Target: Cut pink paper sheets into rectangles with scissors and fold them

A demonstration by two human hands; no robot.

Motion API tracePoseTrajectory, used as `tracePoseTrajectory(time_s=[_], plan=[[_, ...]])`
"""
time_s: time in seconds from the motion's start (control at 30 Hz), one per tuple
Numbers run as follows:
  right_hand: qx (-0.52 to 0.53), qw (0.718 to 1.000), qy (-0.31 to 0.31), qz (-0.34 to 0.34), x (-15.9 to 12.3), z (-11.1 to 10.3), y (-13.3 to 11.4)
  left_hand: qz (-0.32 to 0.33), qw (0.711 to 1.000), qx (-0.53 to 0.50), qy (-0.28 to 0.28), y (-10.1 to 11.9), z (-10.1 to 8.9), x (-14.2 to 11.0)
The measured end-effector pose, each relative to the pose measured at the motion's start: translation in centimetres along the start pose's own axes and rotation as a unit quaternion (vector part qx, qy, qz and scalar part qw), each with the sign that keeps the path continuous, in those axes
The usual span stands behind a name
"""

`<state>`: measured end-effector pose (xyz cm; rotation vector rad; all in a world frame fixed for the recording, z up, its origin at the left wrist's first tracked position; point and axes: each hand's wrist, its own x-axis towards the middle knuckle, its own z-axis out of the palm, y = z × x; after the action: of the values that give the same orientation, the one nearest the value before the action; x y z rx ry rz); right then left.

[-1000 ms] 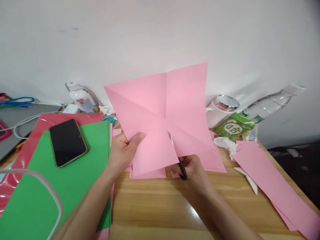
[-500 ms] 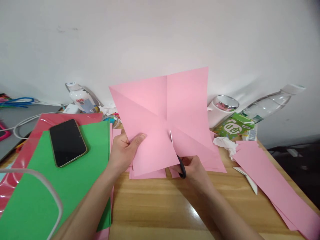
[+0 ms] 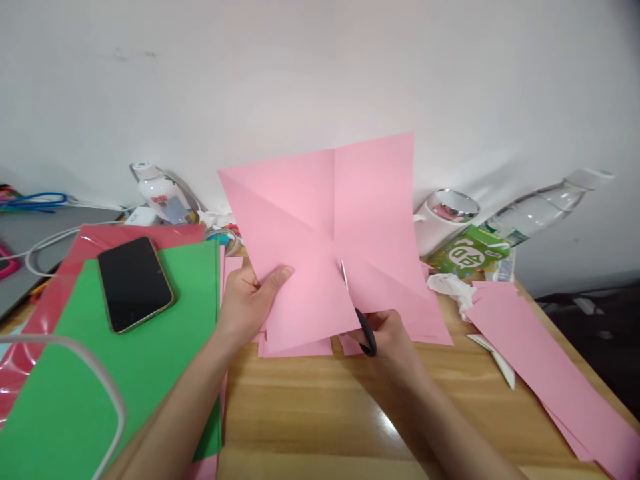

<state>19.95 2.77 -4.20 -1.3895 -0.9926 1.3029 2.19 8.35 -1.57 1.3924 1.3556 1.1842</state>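
Observation:
A creased sheet of pink paper [image 3: 295, 213] is held up above the table in front of me. My left hand [image 3: 250, 300] pinches its lower left edge, thumb on top and fingers hidden behind. In my right hand [image 3: 387, 340] is a pair of black-handled scissors [image 3: 367, 332], fingers closed round the handles. The blades sit in a slit running up from the sheet's lower edge, and one blade shows in front of the paper near its middle. More pink paper [image 3: 300, 349] lies on the table beneath.
At left, a phone [image 3: 136, 285] rests on green paper [image 3: 150, 373], with a white cable [image 3: 100, 373] crossing nearby. A white bottle [image 3: 163, 193] stands behind. To the right are a mug [image 3: 440, 217], a green box [image 3: 470, 255], a tilted clear bottle [image 3: 543, 207] and pink strips [image 3: 545, 360].
The scissors have turned slightly in my right hand, their handles shifting a little to the right. The pink sheet and my left hand stay almost still.

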Motion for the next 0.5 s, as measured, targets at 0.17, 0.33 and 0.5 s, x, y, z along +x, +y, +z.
tracePoseTrajectory(time_s=[0.17,0.33,0.5], plan=[[-0.028,1.0,-0.009,0.0,0.15,-0.31,0.23,-0.006,1.0,-0.011,-0.001,0.14,0.05,-0.03],[-0.007,1.0,0.003,-0.01,-0.05,0.0,0.1,-0.012,1.0,-0.011,0.001,0.07,0.05,-0.1],[-0.012,1.0,-0.007,-0.017,-0.09,0.18,-0.02,-0.005,1.0,-0.001,0.002,0.07,-0.01,-0.15]])
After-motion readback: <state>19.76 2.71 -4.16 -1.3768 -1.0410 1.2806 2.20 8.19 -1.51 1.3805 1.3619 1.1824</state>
